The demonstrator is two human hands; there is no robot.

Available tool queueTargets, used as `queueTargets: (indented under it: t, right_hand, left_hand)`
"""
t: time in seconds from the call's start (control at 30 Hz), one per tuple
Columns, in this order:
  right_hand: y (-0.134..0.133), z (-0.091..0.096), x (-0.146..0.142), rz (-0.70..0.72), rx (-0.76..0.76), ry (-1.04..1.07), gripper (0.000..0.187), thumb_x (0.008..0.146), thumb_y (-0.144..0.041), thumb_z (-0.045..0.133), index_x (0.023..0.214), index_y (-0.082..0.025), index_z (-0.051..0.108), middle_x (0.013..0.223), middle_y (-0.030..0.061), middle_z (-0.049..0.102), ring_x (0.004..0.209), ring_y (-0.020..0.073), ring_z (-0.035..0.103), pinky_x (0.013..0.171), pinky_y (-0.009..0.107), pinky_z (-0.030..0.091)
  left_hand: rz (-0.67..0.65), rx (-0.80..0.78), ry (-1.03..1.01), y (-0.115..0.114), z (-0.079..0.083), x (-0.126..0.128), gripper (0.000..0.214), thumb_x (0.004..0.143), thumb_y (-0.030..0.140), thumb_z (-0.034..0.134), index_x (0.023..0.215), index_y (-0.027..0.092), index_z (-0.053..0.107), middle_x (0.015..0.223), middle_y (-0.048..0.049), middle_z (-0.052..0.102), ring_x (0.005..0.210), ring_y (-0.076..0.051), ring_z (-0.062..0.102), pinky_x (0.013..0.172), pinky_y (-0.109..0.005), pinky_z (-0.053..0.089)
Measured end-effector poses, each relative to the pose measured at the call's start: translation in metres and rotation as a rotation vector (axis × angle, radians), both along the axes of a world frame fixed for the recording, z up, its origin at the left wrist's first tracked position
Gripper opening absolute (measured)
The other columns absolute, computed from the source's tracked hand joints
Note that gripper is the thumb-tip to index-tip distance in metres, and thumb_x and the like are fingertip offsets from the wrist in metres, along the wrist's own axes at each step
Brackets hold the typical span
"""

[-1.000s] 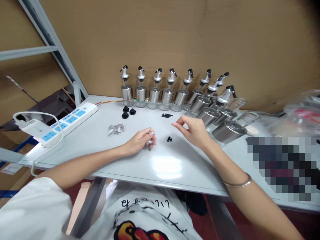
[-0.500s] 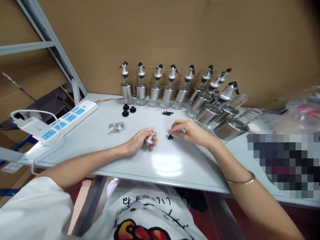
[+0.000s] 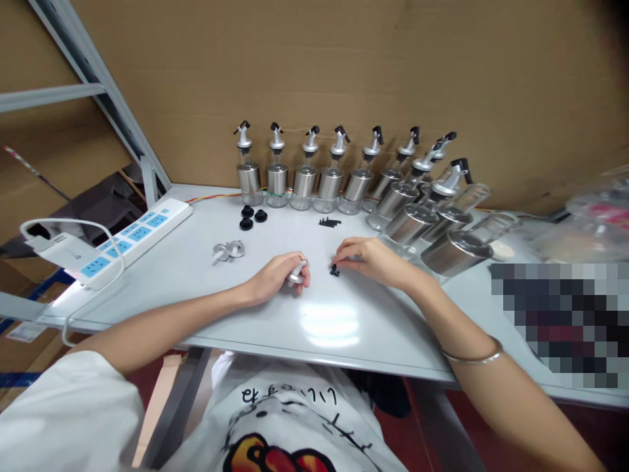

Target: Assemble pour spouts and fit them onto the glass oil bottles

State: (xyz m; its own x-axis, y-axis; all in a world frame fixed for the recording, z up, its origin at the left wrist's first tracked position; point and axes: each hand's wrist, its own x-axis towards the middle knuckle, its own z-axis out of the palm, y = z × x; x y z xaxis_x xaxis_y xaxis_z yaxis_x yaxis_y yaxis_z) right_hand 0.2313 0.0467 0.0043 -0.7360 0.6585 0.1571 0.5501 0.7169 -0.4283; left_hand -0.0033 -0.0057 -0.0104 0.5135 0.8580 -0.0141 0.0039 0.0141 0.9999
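My left hand [image 3: 275,278] is closed around a silver bottle pourer spout [image 3: 296,272], held just over the table top. To its right, my right hand [image 3: 369,259] reaches down with thumb and fingertips pinched together at a little cluster of small black parts [image 3: 335,271]. One of these parts appears to be between the fingertips, which partly hide it. Two more silver pourer spouts [image 3: 228,250] lie left of my left hand. Several black stoppers [image 3: 246,223] stand behind them, and thin black pieces [image 3: 330,223] lie farther back in the middle.
Glass bottles with steel sleeves and pourers [image 3: 304,180] stand in a row along the cardboard wall [image 3: 314,65]. More bottles [image 3: 455,252], some without pourers, stand near my right forearm. A white power strip [image 3: 140,233] with a plugged-in adapter lies on the left.
My right hand has come slightly lower, its fingertips now touching the small black parts. The left hand keeps the pourer spout in nearly the same place.
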Motion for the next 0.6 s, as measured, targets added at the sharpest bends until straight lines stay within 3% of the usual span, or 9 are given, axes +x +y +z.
queueTargets:
  t: [0.4, 0.6]
  right_hand:
    - [-0.006, 0.008, 0.000, 0.010, -0.054, 0.020, 0.022, 0.088, -0.018, 0.049, 0.091, -0.020, 0.071, 0.092, 0.0068, 0.066, 0.083, 0.0185, 0.063, 0.078, 0.033, 0.049]
    - [-0.012, 0.019, 0.001, -0.070, 0.002, -0.065, 0.009, 0.081, -0.022, 0.062, 0.075, -0.018, 0.067, 0.084, 0.0063, 0.063, 0.082, 0.0211, 0.058, 0.077, 0.035, 0.046]
  left_hand:
    - [-0.013, -0.004, 0.012, 0.001, -0.001, -0.003, 0.030, 0.088, 0.042, 0.039, 0.073, 0.016, 0.046, 0.066, -0.0008, 0.057, 0.056, -0.012, 0.053, 0.061, -0.028, 0.041]
    - [-0.010, -0.001, 0.020, 0.000, -0.002, -0.003, 0.030, 0.089, 0.041, 0.039, 0.073, 0.016, 0.047, 0.067, -0.0011, 0.058, 0.057, -0.012, 0.053, 0.062, -0.028, 0.041]
